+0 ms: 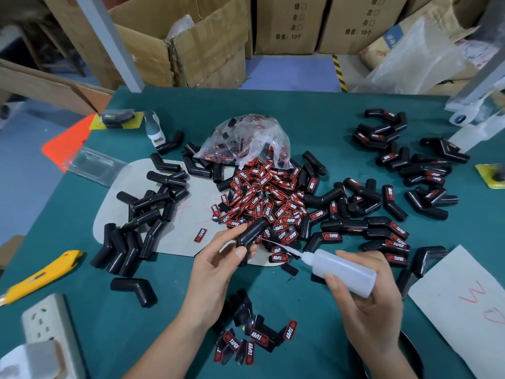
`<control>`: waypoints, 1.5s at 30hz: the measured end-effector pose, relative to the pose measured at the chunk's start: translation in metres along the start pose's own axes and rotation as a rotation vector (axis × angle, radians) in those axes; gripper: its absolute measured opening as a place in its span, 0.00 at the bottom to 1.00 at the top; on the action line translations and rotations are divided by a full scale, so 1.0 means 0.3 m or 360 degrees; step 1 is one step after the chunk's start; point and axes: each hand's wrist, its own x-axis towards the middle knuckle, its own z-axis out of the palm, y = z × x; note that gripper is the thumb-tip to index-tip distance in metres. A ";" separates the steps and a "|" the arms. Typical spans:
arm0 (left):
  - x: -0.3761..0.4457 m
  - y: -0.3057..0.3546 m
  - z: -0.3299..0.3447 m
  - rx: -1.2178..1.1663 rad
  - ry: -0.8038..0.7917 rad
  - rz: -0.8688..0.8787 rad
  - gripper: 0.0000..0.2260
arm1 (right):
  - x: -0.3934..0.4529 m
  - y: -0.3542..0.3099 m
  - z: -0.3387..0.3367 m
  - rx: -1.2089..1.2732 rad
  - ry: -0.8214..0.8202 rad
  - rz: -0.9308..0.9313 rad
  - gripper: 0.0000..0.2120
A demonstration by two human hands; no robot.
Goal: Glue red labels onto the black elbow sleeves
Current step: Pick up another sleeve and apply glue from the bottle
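Your single head-worn camera looked forward and steeply down at the tabletop [300, 105] from close above. Its wide lens bowed the edges. Your left hand [218, 266] and right hand [366, 296] sat near the bottom, stacked cartons [287, 23] along the top.

Small packing and assembly workshop, stockroom at the back

A green-covered workbench [273, 105] is strewn with black elbow sleeves [153, 206] and a heap of red labels [270, 198] spilled from a plastic bag [246, 138]. Printed cardboard cartons [289, 23] are stacked behind on a blue floor [287, 72] marked with hazard tape [339, 72]. A yellow utility knife [41, 277] and a power strip [49, 329] are laid at the bench edge.
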 end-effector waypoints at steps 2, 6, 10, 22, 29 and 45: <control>-0.001 -0.001 0.002 -0.0011 -0.0001 0.0012 0.20 | -0.003 -0.005 0.001 -0.0021 -0.0024 -0.0031 0.13; -0.001 -0.002 0.001 -0.0020 -0.0007 0.0025 0.19 | -0.008 -0.007 0.005 -0.0056 -0.0039 -0.0052 0.12; -0.003 -0.002 0.000 -0.0023 -0.0007 0.0030 0.19 | -0.013 -0.005 0.003 -0.0083 -0.0046 -0.0102 0.14; 0.002 -0.005 -0.006 0.0009 -0.0015 0.0023 0.26 | -0.030 0.024 0.008 -0.0070 -0.0038 -0.0414 0.14; 0.002 -0.002 -0.009 0.0012 -0.0020 0.0038 0.26 | -0.039 0.046 0.008 -0.0055 -0.0077 -0.0579 0.12; 0.002 -0.005 -0.013 0.0040 -0.0036 0.0058 0.25 | -0.032 0.036 0.010 -0.0047 -0.0045 -0.0652 0.11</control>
